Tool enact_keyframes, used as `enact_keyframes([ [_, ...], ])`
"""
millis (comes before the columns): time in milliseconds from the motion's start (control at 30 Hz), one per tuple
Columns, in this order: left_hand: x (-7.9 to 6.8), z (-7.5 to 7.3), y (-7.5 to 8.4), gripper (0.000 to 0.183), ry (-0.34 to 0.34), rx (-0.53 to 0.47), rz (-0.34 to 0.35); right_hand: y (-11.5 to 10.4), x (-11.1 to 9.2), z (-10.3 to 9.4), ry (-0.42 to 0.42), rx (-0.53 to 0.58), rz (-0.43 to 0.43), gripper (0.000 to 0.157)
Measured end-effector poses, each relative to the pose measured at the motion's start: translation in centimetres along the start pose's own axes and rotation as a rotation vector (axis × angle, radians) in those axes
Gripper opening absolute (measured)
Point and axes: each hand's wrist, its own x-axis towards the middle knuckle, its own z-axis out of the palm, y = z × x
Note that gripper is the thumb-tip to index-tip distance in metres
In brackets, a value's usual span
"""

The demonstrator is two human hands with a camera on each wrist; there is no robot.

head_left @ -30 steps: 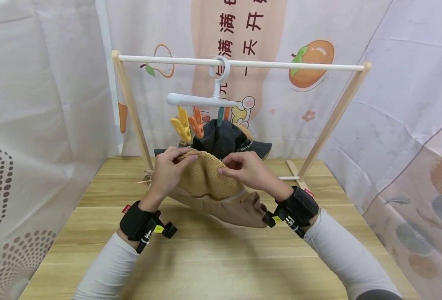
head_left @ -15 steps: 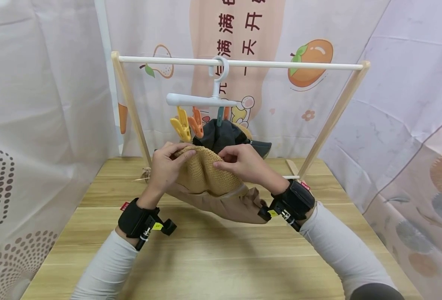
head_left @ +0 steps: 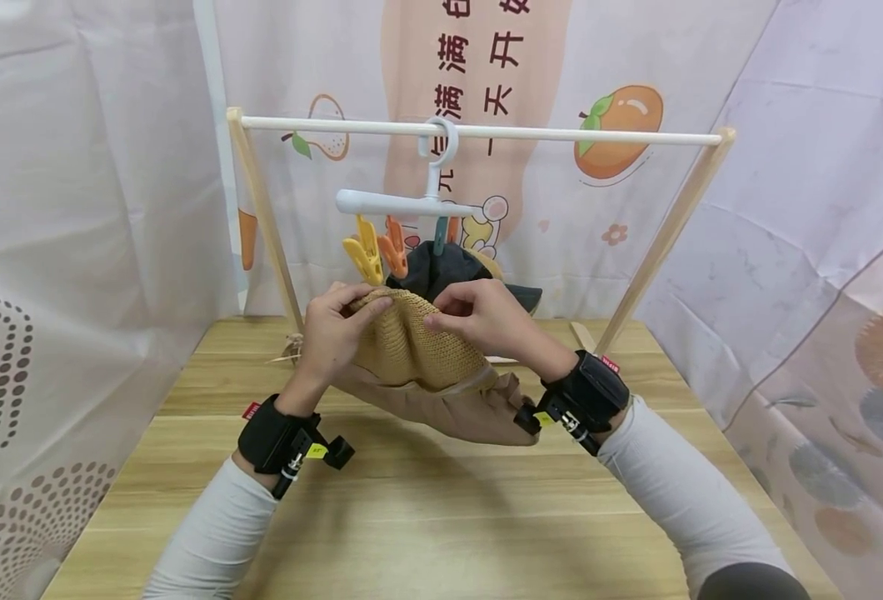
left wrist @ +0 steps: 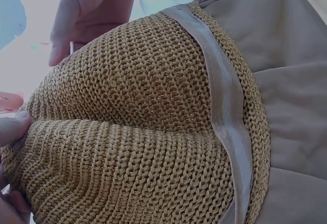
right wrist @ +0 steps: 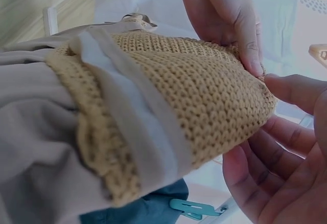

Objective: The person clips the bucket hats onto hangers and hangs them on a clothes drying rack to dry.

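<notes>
A woven straw hat [head_left: 441, 354] with a tan cloth brim [head_left: 441, 417] is held up above the table, its inside and inner band [left wrist: 225, 101] facing me. My left hand [head_left: 331, 333] pinches the left part of the crown between thumb and fingers. On the crown's right side, my right hand [head_left: 482, 317] grips the weave, its thumb [right wrist: 288, 88] on one face and fingers beneath. Just behind the hat hang a yellow clothespin [head_left: 365, 254] and an orange clothespin [head_left: 393, 250]. A teal clothespin [head_left: 440, 236] clips a dark cap [head_left: 434, 271], partly hidden by the hat.
A pale blue hanger [head_left: 404, 202] hooks over the white rod [head_left: 576, 134] of a wooden-legged rack [head_left: 666, 237]. Printed curtains [head_left: 809, 208] enclose the back and sides. The wooden table [head_left: 426, 517] extends in front of the rack.
Both hands and the hat have risen slightly toward the clothespins, the right hand shifting a little left along the crown. Both hands keep their hold; the hanger and clothespins stay in place.
</notes>
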Motion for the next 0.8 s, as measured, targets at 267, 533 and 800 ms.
enact_keyframes([
  [267,0.1,0.0,-0.3,0.021,-0.009,-0.014,0.009,-1.4,1.8,-0.7,0.056,0.013,-0.019,0.023],
  [533,0.3,-0.2,-0.2,0.019,-0.006,-0.015,0.010,-3.1,4.3,-0.8,0.164,0.104,0.034,0.041],
  [800,0.5,-0.1,0.0,0.016,-0.021,-0.013,0.007,-4.5,5.3,-0.1,0.241,0.178,0.032,0.032],
])
